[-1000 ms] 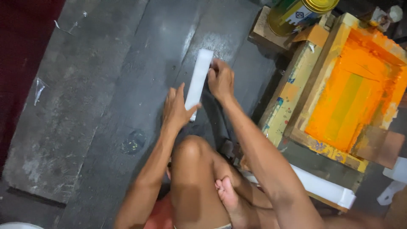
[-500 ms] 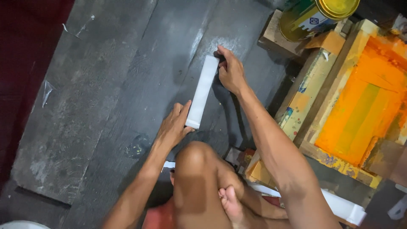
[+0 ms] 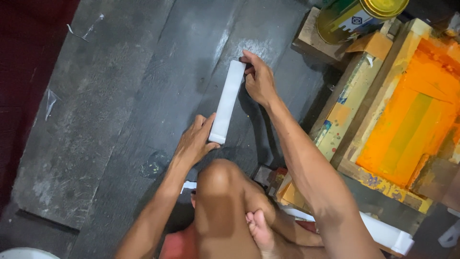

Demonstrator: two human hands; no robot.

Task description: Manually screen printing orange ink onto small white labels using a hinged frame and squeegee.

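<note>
A long white strip [image 3: 227,100] lies on the dark grey board [image 3: 120,96] in front of me, running from near to far. My left hand [image 3: 195,141] presses on its near end with the thumb and fingers against the edge. My right hand [image 3: 258,79] holds its far end, fingers curled over the top corner. My bent knee [image 3: 220,184] and foot [image 3: 261,230] sit just below the strip.
To the right stands a wooden printing frame [image 3: 369,96] with an orange-stained screen [image 3: 414,115]. A green and yellow paint can [image 3: 354,17] sits at the top right on a wooden block. A white strip [image 3: 383,232] lies at the lower right. Dark red floor [image 3: 24,48] borders the left.
The view has shifted, so the strip and hands sit lower and more central. Both hands keep hold of the strip's ends; my left hand has slid closer to the near end.
</note>
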